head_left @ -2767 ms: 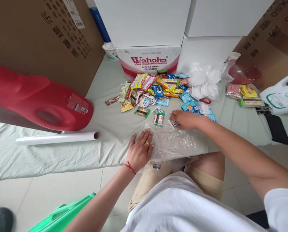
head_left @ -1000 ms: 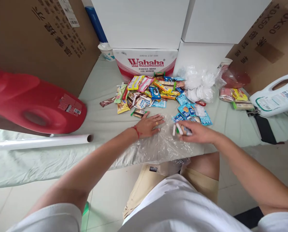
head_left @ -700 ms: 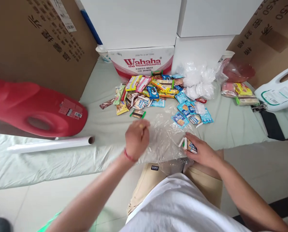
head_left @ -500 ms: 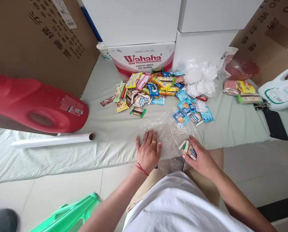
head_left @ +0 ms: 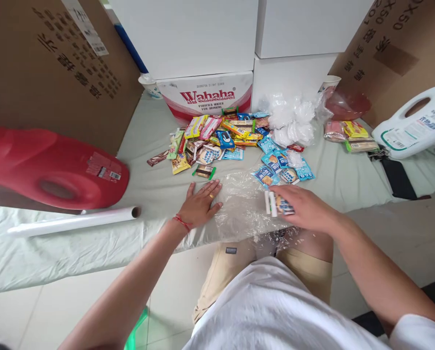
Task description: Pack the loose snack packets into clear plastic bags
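My left hand [head_left: 201, 201] lies flat with fingers spread on the left edge of a clear plastic film [head_left: 235, 211], at the table's near edge. My right hand [head_left: 308, 206] is closed around a small stack of wrapped snack packs [head_left: 283, 204] above the film's right part. White wrapper ends stick out at the stack's left side, and the palm hides the rest. Just beyond my right hand lie blue biscuit packets [head_left: 264, 176]. A green-ended snack pack [head_left: 204, 171] sits past my left fingertips, in front of a pile of mixed wrapped snacks [head_left: 210, 153].
White film roll [head_left: 79, 221] and red jug [head_left: 75, 170] lie at left. Bunched clear plastic [head_left: 294, 119] sits behind the blue packets. At right are a small snack bundle [head_left: 354, 133], a white bottle [head_left: 414, 124] and a black strap [head_left: 398, 177]. Boxes [head_left: 206, 97] line the back.
My left hand has slid left and slightly away from me across the film. My right hand has shifted a little, turning the held snack packs over the film. The view has also moved.
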Tool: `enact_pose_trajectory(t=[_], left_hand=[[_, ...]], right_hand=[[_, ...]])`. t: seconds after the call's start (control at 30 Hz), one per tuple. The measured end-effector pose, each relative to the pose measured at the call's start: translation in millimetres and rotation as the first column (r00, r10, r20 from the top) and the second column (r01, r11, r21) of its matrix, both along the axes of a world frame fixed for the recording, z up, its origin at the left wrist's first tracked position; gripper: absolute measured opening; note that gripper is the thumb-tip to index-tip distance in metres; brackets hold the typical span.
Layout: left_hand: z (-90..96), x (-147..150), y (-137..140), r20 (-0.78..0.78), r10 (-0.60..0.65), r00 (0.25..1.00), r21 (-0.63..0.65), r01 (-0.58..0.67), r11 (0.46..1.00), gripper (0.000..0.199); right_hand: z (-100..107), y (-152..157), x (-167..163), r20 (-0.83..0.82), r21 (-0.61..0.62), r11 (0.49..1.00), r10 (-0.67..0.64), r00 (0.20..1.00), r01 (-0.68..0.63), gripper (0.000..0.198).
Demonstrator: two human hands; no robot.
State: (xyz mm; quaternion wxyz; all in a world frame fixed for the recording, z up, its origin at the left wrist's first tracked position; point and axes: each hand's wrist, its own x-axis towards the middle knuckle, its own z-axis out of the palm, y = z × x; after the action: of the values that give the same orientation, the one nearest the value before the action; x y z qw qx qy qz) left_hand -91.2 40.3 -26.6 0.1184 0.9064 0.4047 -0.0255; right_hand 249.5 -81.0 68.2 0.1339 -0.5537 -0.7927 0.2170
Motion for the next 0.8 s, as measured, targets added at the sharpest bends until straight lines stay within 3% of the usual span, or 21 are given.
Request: enact_pose_trajectory(t=[0.1, 0.27, 0.37, 0.47, 0.63, 0.8], left_hand=[[3.9, -6.8, 13.2, -0.008, -0.042, 0.999, -0.030, 0.042, 0.999, 0.069], [0.5, -13.6, 13.7, 0.034, -0.025, 0.999, -0.033, 0.026, 0.999, 0.068], [-2.8, -14.9, 10.7, 0.060, -0.022, 0.998, -0.022, 0.023, 0.999, 0.067], [-3.7, -15.8, 10.5, 0.073, -0.029, 0.997, -0.023, 0.031, 0.999, 0.067], [-2.8, -15.0, 11.4, 0.070, -0.025, 0.997, -0.023, 0.027, 0.999, 0.067], [-4.0, -18.6, 11.4, 0.117, -0.025, 0.993, -0.029, 0.029, 0.999, 0.067]], right_hand=[[-4.5, 30.6, -35.5, 0.118, -0.048, 0.981, 0.194, 0.974, -0.190, 0.078], [-33.5, 53.9, -76.9, 0.269, -0.108, 0.973, 0.228, 0.936, -0.206, 0.075], [-47.0, 53.5, -78.2, 0.267, -0.058, 0.989, 0.148, 0.952, -0.137, 0.083], [-47.7, 53.3, -69.6, 0.217, -0.047, 0.994, 0.107, 0.970, -0.099, 0.090], [-39.4, 58.9, -68.1, 0.260, -0.118, 0.985, 0.153, 0.953, -0.126, 0.060], [-40.7, 56.8, -68.6, 0.256, -0.111, 0.986, 0.153, 0.955, -0.128, 0.064]])
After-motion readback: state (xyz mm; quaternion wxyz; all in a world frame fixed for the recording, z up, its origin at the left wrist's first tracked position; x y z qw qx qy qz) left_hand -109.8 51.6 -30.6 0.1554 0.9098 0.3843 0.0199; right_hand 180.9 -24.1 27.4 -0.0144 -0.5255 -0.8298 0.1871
